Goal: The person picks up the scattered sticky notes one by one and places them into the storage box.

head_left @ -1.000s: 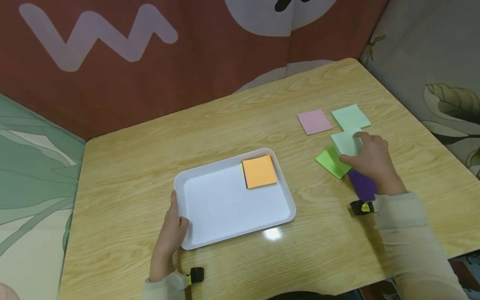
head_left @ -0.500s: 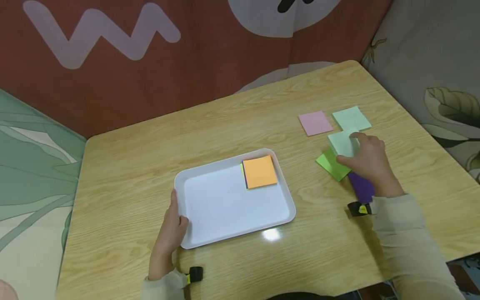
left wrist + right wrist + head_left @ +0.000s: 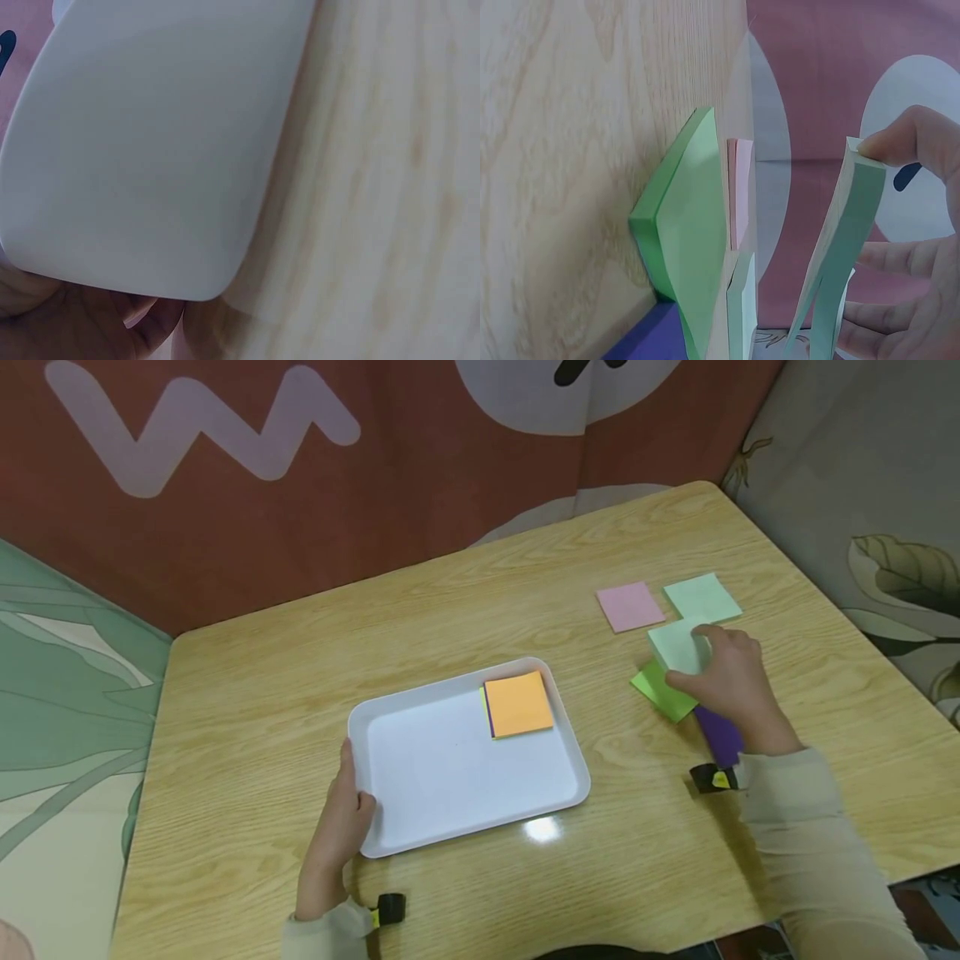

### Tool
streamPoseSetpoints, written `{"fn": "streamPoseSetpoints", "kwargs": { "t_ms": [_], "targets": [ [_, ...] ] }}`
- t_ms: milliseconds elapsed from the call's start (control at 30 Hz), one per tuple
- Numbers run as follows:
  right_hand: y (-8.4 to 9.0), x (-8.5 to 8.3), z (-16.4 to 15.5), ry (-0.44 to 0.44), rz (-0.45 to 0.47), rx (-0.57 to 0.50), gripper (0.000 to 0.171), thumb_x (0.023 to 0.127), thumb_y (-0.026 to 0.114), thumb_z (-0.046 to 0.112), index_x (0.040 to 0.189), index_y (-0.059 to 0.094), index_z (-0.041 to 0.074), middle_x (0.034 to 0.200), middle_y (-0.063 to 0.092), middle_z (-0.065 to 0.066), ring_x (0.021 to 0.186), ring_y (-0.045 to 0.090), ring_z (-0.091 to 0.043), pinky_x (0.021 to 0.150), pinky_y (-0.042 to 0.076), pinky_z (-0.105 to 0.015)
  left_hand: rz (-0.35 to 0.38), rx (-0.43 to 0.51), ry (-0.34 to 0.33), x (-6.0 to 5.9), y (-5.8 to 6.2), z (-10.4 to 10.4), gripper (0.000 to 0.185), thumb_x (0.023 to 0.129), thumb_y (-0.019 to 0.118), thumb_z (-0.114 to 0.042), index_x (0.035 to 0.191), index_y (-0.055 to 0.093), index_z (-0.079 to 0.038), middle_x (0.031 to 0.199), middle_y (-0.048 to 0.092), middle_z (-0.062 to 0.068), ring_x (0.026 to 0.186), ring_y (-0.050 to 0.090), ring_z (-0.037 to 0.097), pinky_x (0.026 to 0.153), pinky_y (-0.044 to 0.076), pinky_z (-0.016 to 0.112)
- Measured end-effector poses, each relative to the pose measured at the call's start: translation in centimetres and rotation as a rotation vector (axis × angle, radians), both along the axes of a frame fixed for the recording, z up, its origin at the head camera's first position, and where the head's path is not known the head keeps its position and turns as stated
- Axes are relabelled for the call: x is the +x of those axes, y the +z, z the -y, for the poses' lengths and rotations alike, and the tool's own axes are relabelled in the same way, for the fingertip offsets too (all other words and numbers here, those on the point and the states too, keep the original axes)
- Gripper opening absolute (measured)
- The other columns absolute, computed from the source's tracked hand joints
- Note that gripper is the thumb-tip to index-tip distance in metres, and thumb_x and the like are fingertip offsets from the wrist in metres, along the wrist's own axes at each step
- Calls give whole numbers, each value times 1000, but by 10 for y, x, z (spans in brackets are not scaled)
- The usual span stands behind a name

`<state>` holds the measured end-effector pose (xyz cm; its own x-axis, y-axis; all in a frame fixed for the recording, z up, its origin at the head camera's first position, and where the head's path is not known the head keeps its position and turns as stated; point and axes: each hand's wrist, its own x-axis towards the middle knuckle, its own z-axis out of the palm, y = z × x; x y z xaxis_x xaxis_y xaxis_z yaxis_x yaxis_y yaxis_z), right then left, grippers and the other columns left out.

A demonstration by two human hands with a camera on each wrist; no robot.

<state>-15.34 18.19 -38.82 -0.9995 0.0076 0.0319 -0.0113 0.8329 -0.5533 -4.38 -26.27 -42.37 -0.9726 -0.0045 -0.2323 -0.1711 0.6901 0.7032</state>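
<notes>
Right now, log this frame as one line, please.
left hand holds white tray | right hand pinches pale green pad, lifted | bright green pad on table

Probably a staged recording booth: a wooden table [image 3: 465,602] hemmed by printed fabric backdrops [image 3: 300,485].

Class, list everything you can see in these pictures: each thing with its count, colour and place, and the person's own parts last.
table: one, light wood grain, under everything.
tray: one, white, table centre.
orange pad: one, tray's far right corner, atop yellow-green and purple edges.
pink pad: one, table's right side.
pale green pad: one, right of the pink pad.
lifted pale green pad: one, in the right hand.
bright green pad: one, beneath it.
purple pad: one, under the right wrist.
left hand: holds the tray's near left corner.
right hand: pinches the lifted pad.
</notes>
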Motion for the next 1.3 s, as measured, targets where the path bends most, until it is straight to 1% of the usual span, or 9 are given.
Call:
{"fn": "streamPoseSetpoints", "kwargs": {
  "t_ms": [433, 733, 933, 1300],
  "targets": [
    [5, 4, 8, 16, 17, -19, 68, 67, 66, 21, 119, 37, -13, 111, 33, -39, 98, 27, -50, 69, 31, -55, 20, 0, 15, 1, -1, 1, 73, 80, 32, 7, 135, -15, -5, 141, -3, 17, 127, 3, 26, 99, 12, 45],
    [9, 5, 14, 19, 42, -24, 69, 68, 66, 22, 121, 36, -11, 112, 32, -37, 98, 27, -48, 69, 31, -55, 6, 4, 9, -1, -2, 2, 73, 80, 32, 8, 136, -14, -4, 142, -3, 17, 127, 3, 25, 99, 11, 44],
    [10, 5, 18, 29, 32, -32, 67, 68, 65, 21, 120, 37, -11, 111, 33, -37, 97, 27, -47, 69, 31, -54, 12, -2, 7, -2, -2, 2, 73, 80, 33, 8, 136, -14, -4, 141, -2, 18, 127, 3, 26, 100, 11, 44],
    [11, 6, 26, 62, 11, -39, 67, 68, 65, 22, 120, 37, -9, 109, 35, -35, 95, 28, -46, 68, 31, -53, 11, 0, 11, -1, -4, 3, 74, 80, 33, 8, 136, -13, -4, 141, -1, 18, 127, 5, 25, 99, 12, 44]
  ]
}}
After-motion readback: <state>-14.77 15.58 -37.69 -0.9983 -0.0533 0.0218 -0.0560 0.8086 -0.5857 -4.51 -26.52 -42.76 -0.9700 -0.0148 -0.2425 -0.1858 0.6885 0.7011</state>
